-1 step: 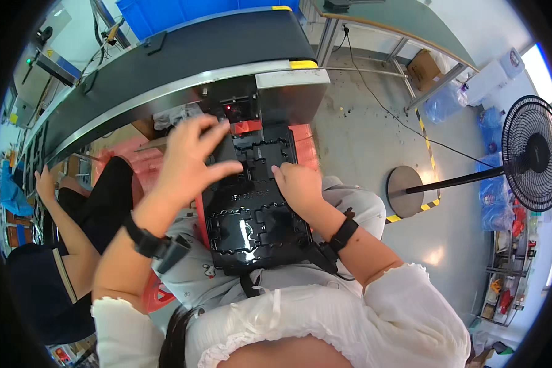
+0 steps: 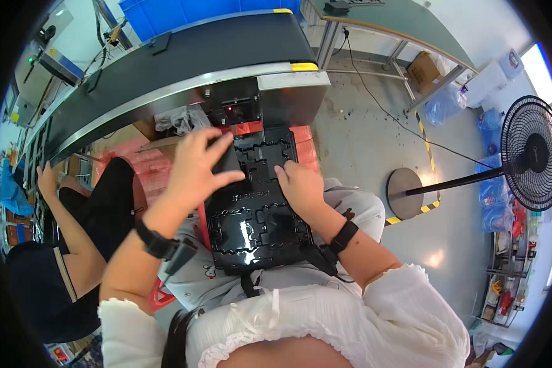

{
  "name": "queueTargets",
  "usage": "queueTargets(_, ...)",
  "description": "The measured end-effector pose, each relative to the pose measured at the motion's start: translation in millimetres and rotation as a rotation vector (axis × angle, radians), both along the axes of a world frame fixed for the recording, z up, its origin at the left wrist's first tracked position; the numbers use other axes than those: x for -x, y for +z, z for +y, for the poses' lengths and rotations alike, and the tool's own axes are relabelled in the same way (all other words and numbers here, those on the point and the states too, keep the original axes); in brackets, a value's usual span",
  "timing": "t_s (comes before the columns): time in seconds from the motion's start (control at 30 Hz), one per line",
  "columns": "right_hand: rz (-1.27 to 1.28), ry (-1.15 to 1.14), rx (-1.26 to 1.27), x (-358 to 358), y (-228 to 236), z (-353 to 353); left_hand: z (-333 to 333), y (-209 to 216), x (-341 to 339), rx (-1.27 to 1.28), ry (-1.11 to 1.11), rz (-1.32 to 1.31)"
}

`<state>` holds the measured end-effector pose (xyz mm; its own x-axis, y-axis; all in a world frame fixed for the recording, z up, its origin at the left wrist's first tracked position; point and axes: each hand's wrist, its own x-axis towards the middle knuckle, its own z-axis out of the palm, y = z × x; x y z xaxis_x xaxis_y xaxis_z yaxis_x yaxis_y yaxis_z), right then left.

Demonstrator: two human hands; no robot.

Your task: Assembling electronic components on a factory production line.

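A glossy black plastic tray (image 2: 260, 260) with moulded, notched compartments lies across my lap, its far end beneath the conveyor. Above its far left side, my left hand (image 2: 196, 165) curves with thumb and fingers wide apart around a dark flat piece (image 2: 228, 161). That piece seems to span the gap between them. My right hand (image 2: 302, 185) is closed at the tray's right edge, fingers curled under and thumb lying on top. Just left of that thumb, another dark flat piece (image 2: 265, 162) sits in a compartment. The right fingertips are hidden.
Ahead runs a black conveyor belt (image 2: 227, 40) with a blue bin (image 2: 184, 9) behind it. Red plastic sheeting (image 2: 303, 147) shows beside the tray. A co-worker's arm (image 2: 73, 227) is at the left. On the right stand a fan (image 2: 533, 153) and a green-topped table (image 2: 398, 24).
My left hand has shifted slightly right and toward me, and the dark flat piece appears to follow it. The right hand and tray have barely moved.
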<state>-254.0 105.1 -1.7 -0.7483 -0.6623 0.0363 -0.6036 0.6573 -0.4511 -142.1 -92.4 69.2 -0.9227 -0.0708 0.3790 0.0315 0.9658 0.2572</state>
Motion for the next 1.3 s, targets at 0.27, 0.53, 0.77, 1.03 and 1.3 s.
queueTargets(0.27,-0.405,-0.132,0.468,6,-33,7,3,-76,-32,0.078,0.013,-0.164)
queueTargets(0.53,-1.209,-0.285,0.730,10,-39,4,17,-127,-39,-1.245,0.530,0.091)
queueTargets(0.77,-0.811,-0.217,0.484,2,-69,9,31,-139,-61,-1.309,0.488,0.081)
queueTargets(1.03,-0.895,0.136,-0.318,94,78,15,4,-99,-64,-1.056,0.504,-0.074)
queueTargets(1.3,0.353,0.338,0.374,236,183,-96,-116,74,50,-0.460,0.281,0.241)
